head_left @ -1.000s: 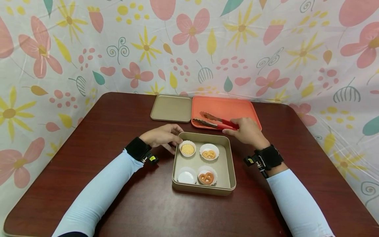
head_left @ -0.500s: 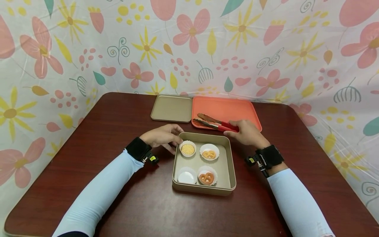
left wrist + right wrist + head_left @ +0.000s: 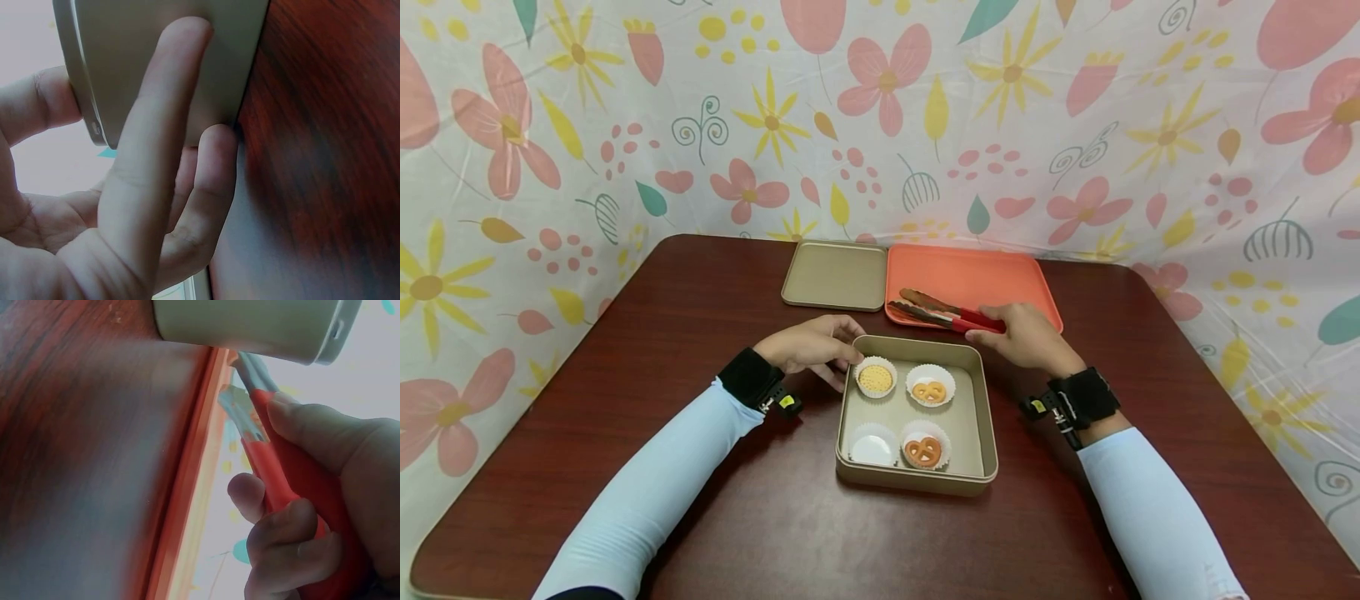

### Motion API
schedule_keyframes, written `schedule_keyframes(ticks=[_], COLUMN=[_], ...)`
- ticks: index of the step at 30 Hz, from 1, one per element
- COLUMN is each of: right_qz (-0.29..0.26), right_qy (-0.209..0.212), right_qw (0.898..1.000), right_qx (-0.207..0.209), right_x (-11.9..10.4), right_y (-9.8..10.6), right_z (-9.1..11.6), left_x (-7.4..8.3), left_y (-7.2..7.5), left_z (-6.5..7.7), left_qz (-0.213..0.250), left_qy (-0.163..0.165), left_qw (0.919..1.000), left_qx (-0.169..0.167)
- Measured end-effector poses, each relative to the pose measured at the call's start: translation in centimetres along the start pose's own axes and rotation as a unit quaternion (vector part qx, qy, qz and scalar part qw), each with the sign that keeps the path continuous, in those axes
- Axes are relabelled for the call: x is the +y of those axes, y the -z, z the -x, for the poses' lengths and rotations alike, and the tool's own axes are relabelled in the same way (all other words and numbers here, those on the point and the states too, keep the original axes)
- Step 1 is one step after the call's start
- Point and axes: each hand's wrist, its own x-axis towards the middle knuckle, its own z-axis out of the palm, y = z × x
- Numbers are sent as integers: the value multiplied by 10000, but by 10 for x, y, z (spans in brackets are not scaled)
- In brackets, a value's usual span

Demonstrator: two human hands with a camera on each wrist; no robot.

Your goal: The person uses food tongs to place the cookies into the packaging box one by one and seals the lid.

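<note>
A square gold tin (image 3: 977,400) stands on the table in the head view. Inside it, white paper cups hold a round yellow cookie (image 3: 875,379), a pale pretzel cookie (image 3: 928,391) and a browner pretzel cookie (image 3: 922,452); another paper cup (image 3: 873,446) is empty. My left hand (image 3: 811,343) grips the tin's back left corner, thumb at the rim and fingers against the outer wall (image 3: 231,81). My right hand (image 3: 1028,336) holds red-handled metal tongs (image 3: 958,322), thumb on one handle and fingers curled round the other. The tongs' tips point left, over the orange tray.
Behind the tin lies an orange tray (image 3: 992,271), with a flat gold lid (image 3: 835,275) beside it on the left. All rest on a dark wooden table (image 3: 737,517). A flowered cloth (image 3: 880,125) hangs along the table's back edge.
The tongs have shifted a little, their upper arm now lower and nearer the other arm. My right hand has dropped slightly. My left hand and the tin have stayed put.
</note>
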Motion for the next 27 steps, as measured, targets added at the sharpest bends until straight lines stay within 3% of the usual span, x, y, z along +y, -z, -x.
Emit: schedule_keyframes(ticks=[12, 27], right_qz=[55, 173], right_qy=[120, -251], right_qw=[9998, 9990], right_qx=[176, 319], right_x=[-3, -29], right_y=[11, 56], right_z=[2, 20], left_x=[-1, 1], left_y=[2, 0], left_z=[-1, 1], left_qz=[22, 0], left_qy=[-21, -4], left_qw=[10000, 10000], left_qx=[-15, 1])
